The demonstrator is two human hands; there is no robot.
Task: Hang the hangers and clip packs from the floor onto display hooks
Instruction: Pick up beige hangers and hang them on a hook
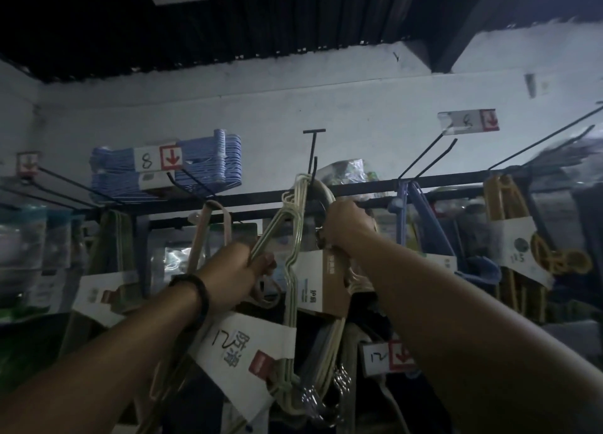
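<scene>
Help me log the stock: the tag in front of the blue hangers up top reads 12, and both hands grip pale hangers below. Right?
No. The head view shows the tag in front of the blue hangers reads 8, not 12. The left hand and right hand do grip pale hangers.

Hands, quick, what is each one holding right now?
Left hand: grips the pale hanger pack by its shoulder.
Right hand: curled round a second hanger bundle at its neck, under the black rail.
</scene>
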